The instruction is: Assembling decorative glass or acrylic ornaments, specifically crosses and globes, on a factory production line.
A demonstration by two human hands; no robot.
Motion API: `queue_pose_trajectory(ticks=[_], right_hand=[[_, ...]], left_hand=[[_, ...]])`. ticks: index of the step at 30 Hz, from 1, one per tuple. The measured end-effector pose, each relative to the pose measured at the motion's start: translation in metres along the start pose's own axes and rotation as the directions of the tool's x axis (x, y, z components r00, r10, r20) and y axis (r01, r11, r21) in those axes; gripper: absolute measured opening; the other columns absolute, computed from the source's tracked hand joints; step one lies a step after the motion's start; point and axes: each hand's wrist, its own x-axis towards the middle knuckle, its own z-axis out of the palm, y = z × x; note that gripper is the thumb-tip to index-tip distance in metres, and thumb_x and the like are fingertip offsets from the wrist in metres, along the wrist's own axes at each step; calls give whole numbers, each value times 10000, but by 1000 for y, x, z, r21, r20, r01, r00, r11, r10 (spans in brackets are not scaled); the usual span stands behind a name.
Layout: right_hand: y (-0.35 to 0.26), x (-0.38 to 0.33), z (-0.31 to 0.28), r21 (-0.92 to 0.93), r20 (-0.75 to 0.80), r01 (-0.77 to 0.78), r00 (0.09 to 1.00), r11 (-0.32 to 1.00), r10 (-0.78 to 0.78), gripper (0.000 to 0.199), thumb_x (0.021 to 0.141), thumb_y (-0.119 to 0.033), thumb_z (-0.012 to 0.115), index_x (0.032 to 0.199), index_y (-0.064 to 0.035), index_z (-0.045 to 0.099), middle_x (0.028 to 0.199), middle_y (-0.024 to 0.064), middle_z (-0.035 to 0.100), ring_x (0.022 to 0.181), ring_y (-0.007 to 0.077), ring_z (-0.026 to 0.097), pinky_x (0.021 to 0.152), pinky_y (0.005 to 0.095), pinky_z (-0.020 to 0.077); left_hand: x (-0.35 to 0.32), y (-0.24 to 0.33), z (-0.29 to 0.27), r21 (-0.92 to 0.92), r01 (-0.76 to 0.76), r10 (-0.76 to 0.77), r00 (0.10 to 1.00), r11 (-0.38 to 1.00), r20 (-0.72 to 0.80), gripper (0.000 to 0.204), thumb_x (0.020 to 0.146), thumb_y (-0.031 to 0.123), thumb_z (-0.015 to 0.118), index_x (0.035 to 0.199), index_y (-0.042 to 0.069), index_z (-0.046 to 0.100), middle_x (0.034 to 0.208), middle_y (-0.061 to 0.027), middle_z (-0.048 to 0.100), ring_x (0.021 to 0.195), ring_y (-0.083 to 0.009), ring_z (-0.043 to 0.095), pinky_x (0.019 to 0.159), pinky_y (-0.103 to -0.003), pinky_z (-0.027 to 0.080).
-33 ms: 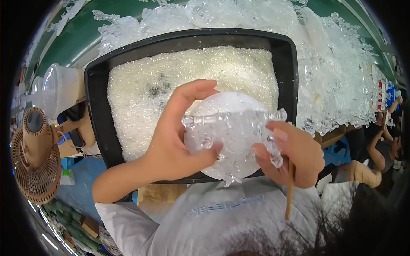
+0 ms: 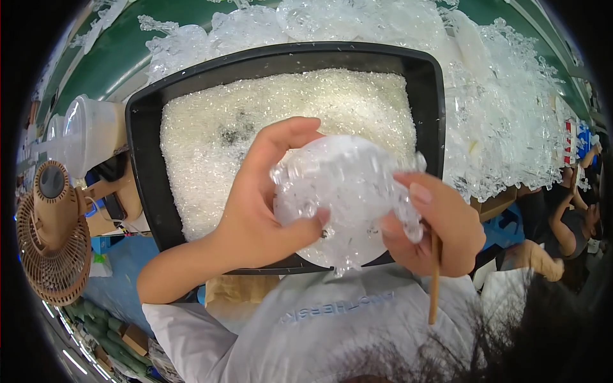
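While both hands cup it, the round clear disc sits over the black tray; left hand grips at nine o'clock, fingers curled; right hand pinches at three, holding a thin wooden stick.

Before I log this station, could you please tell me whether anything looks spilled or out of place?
One patch stands out: a dark smudge in the otherwise white granules filling the black tray. Clear plastic pieces are heaped loosely behind and beside the tray, not contained.
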Motion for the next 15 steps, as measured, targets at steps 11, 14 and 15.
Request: queue_pose_trajectory(ticks=[11,14,15], right_hand=[[-8,-1,-7,-74,51,-45,997,996,49,220,648,-136,806,835,-71,709,917,114,481,513,80,366,435,197,225],[-12,-1,-9,-85,168,-71,982,994,84,253,622,-148,829,827,-62,708,934,124,486,502,82,361,436,200,221],[-15,-1,-10,-65,188,-130,972,989,140,320,632,-132,820,932,-68,725,907,91,499,531,104,412,431,216,267]], left_hand=[[-4,0,-3,-129,-49,19,974,990,-226,827,768,12,643,1460,35,189,1344,-143,399,1274,-238,431,1065,-389,367],[-4,-5,-4,-56,-138,121,966,989,-230,846,769,72,669,1456,26,177,1351,-154,375,1300,-257,390,1088,-398,334],[-5,-5,-5,-55,-136,121,967,989,-225,846,769,72,669,1456,26,177,1351,-154,375,1300,-257,390,1088,-398,334]])
